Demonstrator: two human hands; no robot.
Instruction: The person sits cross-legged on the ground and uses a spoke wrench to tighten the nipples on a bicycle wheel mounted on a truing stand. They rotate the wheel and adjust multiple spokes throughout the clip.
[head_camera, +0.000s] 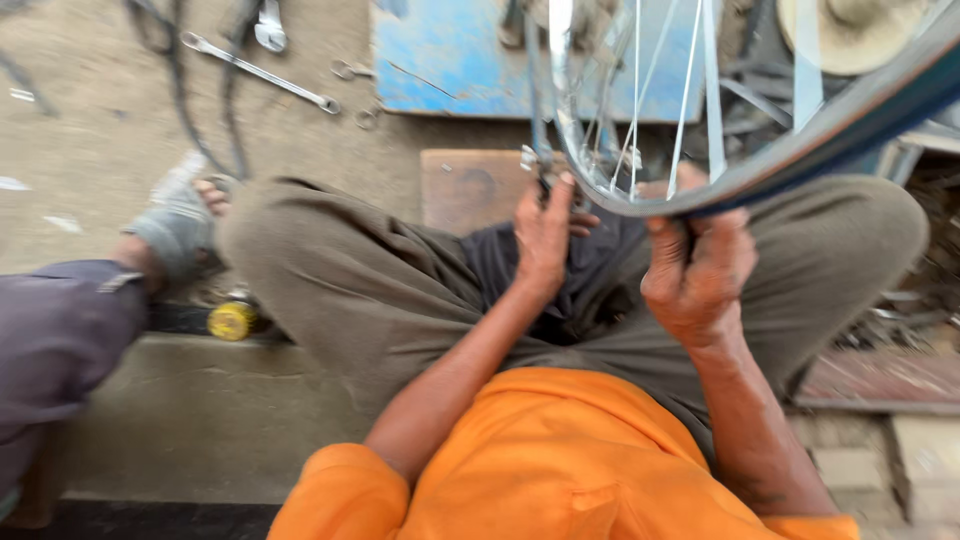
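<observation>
**Both hands on bicycle wheel rim, over the lap**

Person sits w/ knees spread, olive trousers (340, 270), orange shirt (560, 460). A bicycle wheel (800, 140) is held upright in front of the body, its lower arc dipping between the knees; thin metal spokes (683, 90) fan up from the rim.

Right hand (700, 270) is wrapped around the bottom of the rim, fingers curled over the edge, thumb side toward the camera – closed tight on the wheel. Left hand (545, 235) is just beside it, at the rim's left end, fingers pressed together around a small metal tool (535, 160) that touches the rim/spoke area; exact type of tool can't be told, pic is blurred.

Behind the wheel: blue metal box (450, 60) on the ground, brown board (465, 185) in front of it. On the dusty ground upper left lie a long spanner (260, 72) and a shorter wrench (270, 28), near black cable (180, 80).

Left edge: another person's leg in dark trousers (55, 340) w/ a grey-socked foot (180, 225) touching the seated person's knee. A yellow round thing (232, 320) sits below that foot.
</observation>
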